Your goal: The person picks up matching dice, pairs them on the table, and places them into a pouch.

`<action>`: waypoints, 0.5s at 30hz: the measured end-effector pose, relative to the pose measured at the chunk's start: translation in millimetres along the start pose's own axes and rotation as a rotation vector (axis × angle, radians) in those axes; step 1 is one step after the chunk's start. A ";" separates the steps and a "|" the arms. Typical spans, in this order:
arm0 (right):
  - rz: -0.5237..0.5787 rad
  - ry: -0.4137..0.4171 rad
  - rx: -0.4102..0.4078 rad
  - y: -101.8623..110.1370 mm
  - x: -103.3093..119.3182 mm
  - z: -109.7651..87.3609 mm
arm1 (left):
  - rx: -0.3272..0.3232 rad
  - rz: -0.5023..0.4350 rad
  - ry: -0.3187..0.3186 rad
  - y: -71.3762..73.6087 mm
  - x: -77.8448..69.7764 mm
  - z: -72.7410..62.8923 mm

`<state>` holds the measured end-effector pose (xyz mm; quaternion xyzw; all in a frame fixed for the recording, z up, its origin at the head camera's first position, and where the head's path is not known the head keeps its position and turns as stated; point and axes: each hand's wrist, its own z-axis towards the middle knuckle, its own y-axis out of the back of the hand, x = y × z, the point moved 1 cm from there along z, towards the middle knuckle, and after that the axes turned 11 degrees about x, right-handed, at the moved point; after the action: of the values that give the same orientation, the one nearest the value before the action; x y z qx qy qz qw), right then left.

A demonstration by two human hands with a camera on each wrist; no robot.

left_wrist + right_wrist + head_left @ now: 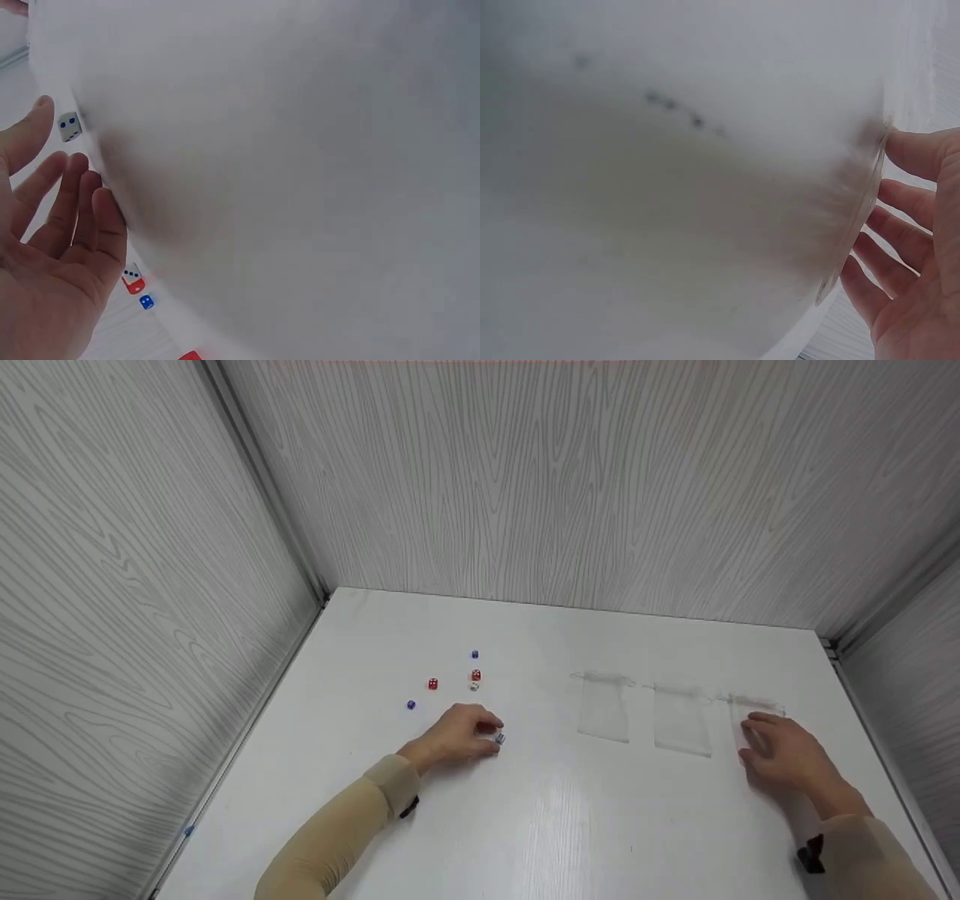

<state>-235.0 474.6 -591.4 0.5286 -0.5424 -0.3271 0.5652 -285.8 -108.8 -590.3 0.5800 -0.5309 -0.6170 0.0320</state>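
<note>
My left hand (459, 735) is lowered to the table, thumb and fingers spread on either side of a white die with blue dots (70, 126). In the left wrist view a gap shows between that die and the fingertips (79, 161). At the right, my right hand (787, 754) rests with its fingertips on a small sheer drawstring pouch (756, 703), the rightmost of three lying flat. The right wrist view shows the thumb and loosely bent fingers (904, 199) touching the pouch's edge, which they partly cover.
Beyond the left hand lie two red dice (433, 684), two blue dice (411, 705) and another white die (474, 687). A middle pouch (681, 724) and a left pouch (604, 709) lie in a row. Wood-grain panels (525, 487) wall the white table (570, 825).
</note>
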 end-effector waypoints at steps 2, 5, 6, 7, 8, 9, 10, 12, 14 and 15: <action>-0.007 0.007 -0.006 -0.2 -1.1 0.4 | -0.002 0.010 0.009 -1.0 0.0 1.1; -0.011 0.008 -0.009 -0.4 -1.6 0.9 | -0.013 0.021 0.011 -1.9 -0.7 2.4; -0.013 0.007 -0.008 -0.4 -1.4 0.8 | -0.017 0.029 0.010 -2.1 -0.9 2.5; -0.013 0.003 -0.005 -0.8 -1.5 0.9 | -0.021 0.033 0.009 -2.5 -0.9 2.7; -0.012 0.000 -0.003 -1.1 -1.3 0.9 | -0.024 0.038 0.006 -2.8 -1.0 2.8; -0.011 -0.003 -0.001 -1.6 -1.3 1.1 | -0.025 0.038 0.005 -2.9 -1.2 2.8; -0.011 -0.004 -0.003 -1.8 -1.0 1.0 | -0.026 0.043 0.006 -3.2 -1.1 3.0; -0.012 -0.006 -0.004 -2.5 -1.1 1.1 | -0.026 0.050 0.006 -3.6 -0.9 3.3; -0.009 -0.008 -0.003 -3.2 -1.1 1.3 | -0.027 0.065 0.000 -3.7 -0.7 3.7; -0.007 -0.011 -0.001 -3.5 -0.9 1.3 | -0.028 0.072 -0.002 -3.6 -0.6 3.7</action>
<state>-235.8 474.4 -595.1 0.5284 -0.5433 -0.3322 0.5615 -286.3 -104.5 -593.3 0.5594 -0.5428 -0.6234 0.0619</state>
